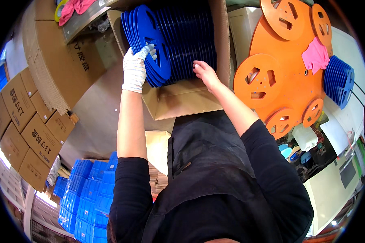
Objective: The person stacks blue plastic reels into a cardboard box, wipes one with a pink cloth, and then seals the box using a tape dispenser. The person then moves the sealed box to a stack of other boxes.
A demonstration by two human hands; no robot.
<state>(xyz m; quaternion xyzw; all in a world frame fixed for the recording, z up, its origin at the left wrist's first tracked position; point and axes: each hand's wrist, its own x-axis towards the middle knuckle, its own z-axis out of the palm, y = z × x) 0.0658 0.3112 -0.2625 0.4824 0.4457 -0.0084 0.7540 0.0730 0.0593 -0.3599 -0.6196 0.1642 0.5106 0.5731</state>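
Note:
My left hand (134,71), in a white striped knit glove, grips a tilted bundle of blue plastic reels (148,26), its fingers hooked into an opening of the front reel. That bundle leans at the left side of an open cardboard box (190,100). More blue reels (184,38) stand on edge in tight rows inside the box, beside the bundle. Bare, with its fingers apart and nothing held, my right hand (207,75) reaches over the box near the right part of the rows. Whether its fingertips touch the reels, I cannot tell.
On the right is a large orange round table (290,77) with smaller orange discs, a pink cloth (315,56) and, at its far edge, another stack of blue reels (337,81). Closed cartons (28,125) are piled at left. Blue plastic bins (89,194) stand lower left.

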